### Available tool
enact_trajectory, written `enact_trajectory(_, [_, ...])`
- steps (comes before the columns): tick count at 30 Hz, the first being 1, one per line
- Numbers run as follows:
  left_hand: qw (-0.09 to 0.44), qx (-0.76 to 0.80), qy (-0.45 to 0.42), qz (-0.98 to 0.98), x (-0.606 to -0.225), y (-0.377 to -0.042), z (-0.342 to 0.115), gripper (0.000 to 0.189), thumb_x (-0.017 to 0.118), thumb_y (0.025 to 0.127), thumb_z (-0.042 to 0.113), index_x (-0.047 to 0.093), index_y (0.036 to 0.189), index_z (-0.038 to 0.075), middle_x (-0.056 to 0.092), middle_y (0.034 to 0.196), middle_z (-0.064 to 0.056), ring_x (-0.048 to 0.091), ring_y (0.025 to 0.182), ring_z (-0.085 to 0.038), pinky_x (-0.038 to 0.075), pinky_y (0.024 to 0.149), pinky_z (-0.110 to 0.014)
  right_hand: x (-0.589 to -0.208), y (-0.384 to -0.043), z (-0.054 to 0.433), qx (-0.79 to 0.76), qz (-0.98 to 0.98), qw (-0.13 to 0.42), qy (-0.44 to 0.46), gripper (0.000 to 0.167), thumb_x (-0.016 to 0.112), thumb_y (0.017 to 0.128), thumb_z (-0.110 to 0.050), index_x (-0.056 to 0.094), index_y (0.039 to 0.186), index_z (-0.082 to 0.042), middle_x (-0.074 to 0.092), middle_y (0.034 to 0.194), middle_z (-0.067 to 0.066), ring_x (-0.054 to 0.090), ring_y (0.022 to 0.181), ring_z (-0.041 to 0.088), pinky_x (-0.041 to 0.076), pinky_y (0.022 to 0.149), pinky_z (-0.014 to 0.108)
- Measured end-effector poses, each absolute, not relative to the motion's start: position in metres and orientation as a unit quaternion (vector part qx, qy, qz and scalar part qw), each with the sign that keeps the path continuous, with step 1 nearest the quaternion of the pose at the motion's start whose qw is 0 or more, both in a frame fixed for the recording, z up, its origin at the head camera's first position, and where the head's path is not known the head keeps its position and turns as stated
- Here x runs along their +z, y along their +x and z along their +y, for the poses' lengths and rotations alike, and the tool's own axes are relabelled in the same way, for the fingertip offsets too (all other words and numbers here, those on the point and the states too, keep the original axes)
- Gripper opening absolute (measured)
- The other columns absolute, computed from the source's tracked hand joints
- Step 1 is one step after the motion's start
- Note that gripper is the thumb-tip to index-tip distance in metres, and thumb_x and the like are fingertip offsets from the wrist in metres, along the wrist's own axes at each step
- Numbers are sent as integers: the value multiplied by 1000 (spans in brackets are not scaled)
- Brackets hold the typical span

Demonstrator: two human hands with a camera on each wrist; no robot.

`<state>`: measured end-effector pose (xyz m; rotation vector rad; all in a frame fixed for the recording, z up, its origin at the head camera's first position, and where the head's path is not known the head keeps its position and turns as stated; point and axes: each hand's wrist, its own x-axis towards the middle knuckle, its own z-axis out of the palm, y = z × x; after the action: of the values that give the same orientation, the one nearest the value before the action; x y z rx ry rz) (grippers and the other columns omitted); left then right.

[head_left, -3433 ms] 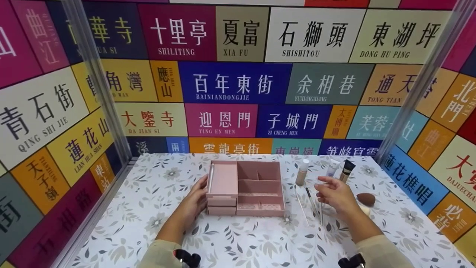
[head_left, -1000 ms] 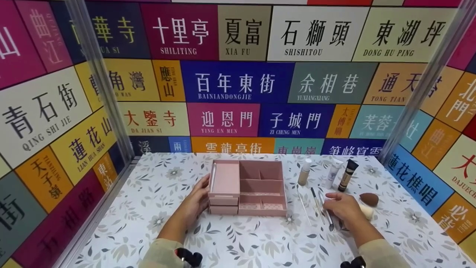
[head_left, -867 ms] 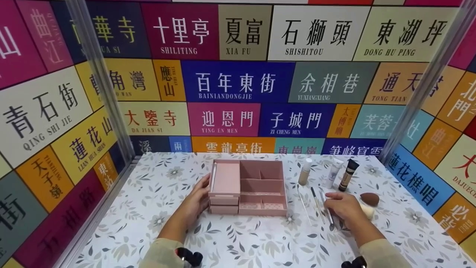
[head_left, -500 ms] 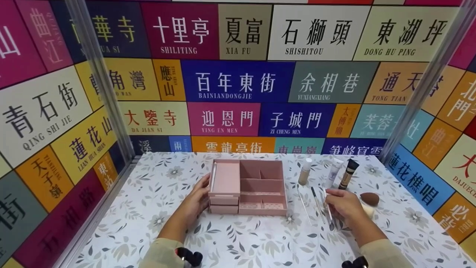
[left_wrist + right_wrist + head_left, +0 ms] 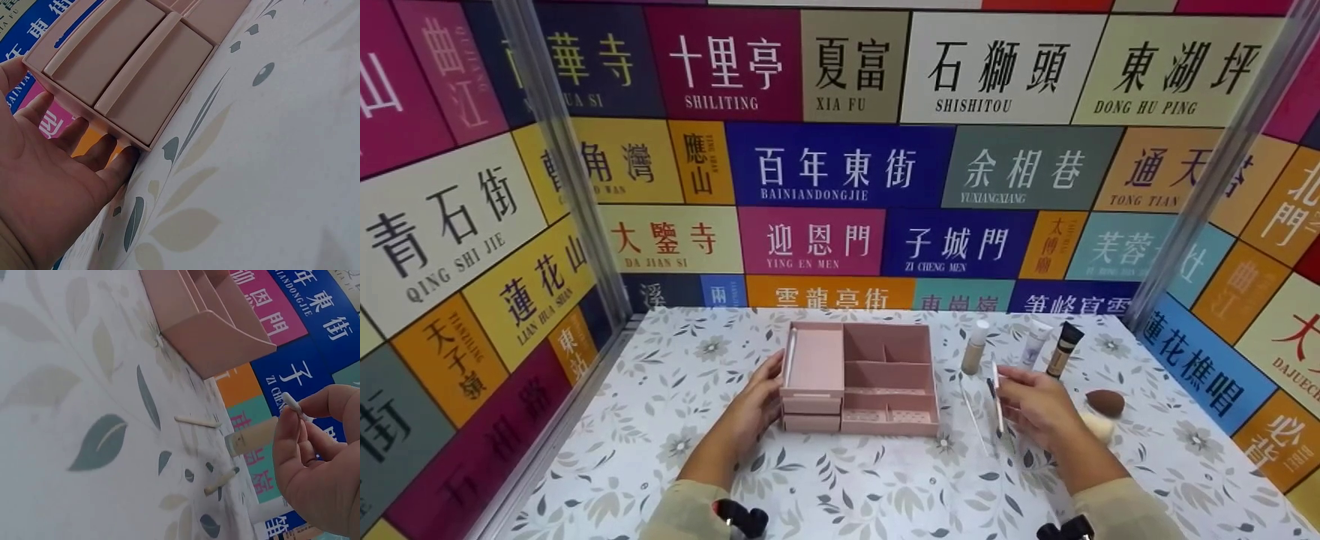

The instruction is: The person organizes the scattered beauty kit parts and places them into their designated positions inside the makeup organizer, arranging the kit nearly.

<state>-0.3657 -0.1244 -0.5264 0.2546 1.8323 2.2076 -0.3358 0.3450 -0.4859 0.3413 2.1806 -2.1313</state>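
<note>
A pink desktop organizer (image 5: 814, 356) stands mid-table, with two small drawers (image 5: 152, 79) at its left front and open compartments on its right. My left hand (image 5: 756, 405) rests against its left wall, fingers spread along the side in the left wrist view. To the organizer's right, my right hand (image 5: 1039, 405) pinches a slim makeup brush (image 5: 996, 379) between thumb and fingertips. Its white rounded end (image 5: 289, 402) sticks out in the right wrist view; the fingers hide part of it. Below that hand lie a dark-tipped stick (image 5: 222, 481) and a pale thin stick (image 5: 973, 412).
Behind the right hand stand a foundation bottle (image 5: 975, 346), a white tube (image 5: 1035, 343) and a black-capped tube (image 5: 1065, 349). A brown makeup sponge (image 5: 1105, 403) and a cream sponge (image 5: 1099, 427) sit right of it. Printed panels wall in the flower-patterned table (image 5: 840, 487).
My right hand has come down from beside the tubes, picked up the slim makeup brush from the table and moved left with it. The left hand stays at the organizer.
</note>
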Motion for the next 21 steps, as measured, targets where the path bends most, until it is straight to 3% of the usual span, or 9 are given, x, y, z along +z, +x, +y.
enact_trajectory(7, [131, 766, 89, 623, -527, -365, -124, 66, 52, 109, 30, 28, 170, 35, 20, 180, 0, 33, 163, -30, 30, 133, -52, -474, -338, 326, -694, 713, 26, 91, 60, 62, 103, -4, 43, 160, 2, 68, 111, -3, 68, 95, 11, 63, 87, 27])
enact_trajectory(15, [133, 768, 92, 620, -527, -364, -124, 66, 52, 109, 30, 28, 170, 34, 20, 180, -1, 34, 162, -29, 30, 133, -52, -462, -344, 309, -699, 712, 25, 62, 60, 62, 104, -6, 42, 161, 2, 71, 112, -6, 69, 98, 9, 62, 88, 26])
enact_trajectory(21, [134, 765, 93, 623, -525, -365, -124, 65, 51, 110, 30, 27, 170, 34, 20, 180, -1, 35, 162, -31, 29, 134, -52, -451, -347, 290, -706, 705, 34, 53, 60, 61, 104, -5, 42, 161, 1, 64, 124, 0, 67, 101, 11, 61, 87, 26])
